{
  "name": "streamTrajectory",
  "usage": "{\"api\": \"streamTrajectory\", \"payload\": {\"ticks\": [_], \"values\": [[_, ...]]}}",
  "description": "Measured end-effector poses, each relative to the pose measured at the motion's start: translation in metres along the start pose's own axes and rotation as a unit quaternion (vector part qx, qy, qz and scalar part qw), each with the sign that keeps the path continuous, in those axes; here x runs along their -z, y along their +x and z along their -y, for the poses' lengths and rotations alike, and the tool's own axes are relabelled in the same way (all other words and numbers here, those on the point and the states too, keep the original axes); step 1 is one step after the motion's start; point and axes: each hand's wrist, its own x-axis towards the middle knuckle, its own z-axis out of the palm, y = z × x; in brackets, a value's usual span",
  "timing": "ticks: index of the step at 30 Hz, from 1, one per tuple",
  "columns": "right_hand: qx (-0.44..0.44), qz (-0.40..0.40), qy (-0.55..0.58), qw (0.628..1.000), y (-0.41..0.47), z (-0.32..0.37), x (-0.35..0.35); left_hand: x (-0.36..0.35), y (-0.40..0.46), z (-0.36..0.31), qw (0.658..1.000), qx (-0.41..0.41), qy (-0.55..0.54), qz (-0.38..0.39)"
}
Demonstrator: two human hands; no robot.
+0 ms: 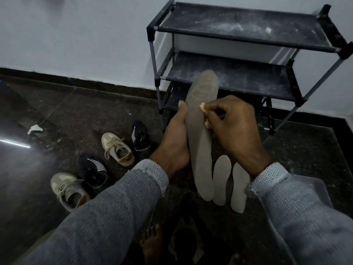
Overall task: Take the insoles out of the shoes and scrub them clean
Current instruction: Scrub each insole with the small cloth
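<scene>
left hand [174, 144]: fingers hidden, seemingly cupped | right hand [235, 129]: fingers curled, pinching

Only one piece of lettering shows. On the far black shoe [140, 137], which stands on the floor left of centre beside a beige sneaker, small white capitals run along the collar near the opening. They appear to read "SPORTS", though the letters are tiny, slanted and partly blurred, so the end of the word cannot be made out. The same shoe carries white stripes near its toe, which are a pattern, not writing. A faint embossed oval mark sits on the upper part of the held grey insole [200, 131]; nothing in it can be read.
</scene>
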Motion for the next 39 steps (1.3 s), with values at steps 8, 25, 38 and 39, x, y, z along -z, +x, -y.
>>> {"api": "streamTrajectory", "payload": {"ticks": [8, 25, 38, 39], "values": [[-0.036, 0.128, 0.194, 0.972, -0.006, 0.010, -0.006, 0.005, -0.001, -0.004, 1.000, -0.003, -0.017, -0.009], [-0.012, 0.112, 0.130, 0.985, 0.002, 0.007, 0.000, 0.003, -0.004, 0.001, 0.999, -0.003, 0.033, -0.020], [0.021, 0.033, 0.057, 0.998, 0.002, 0.003, -0.002, 0.000, 0.000, 0.005, 0.998, -0.003, 0.065, -0.006], [0.016, 0.057, 0.077, 0.995, 0.001, 0.004, -0.002, 0.003, 0.001, 0.003, 0.997, -0.008, 0.070, -0.006]]}}
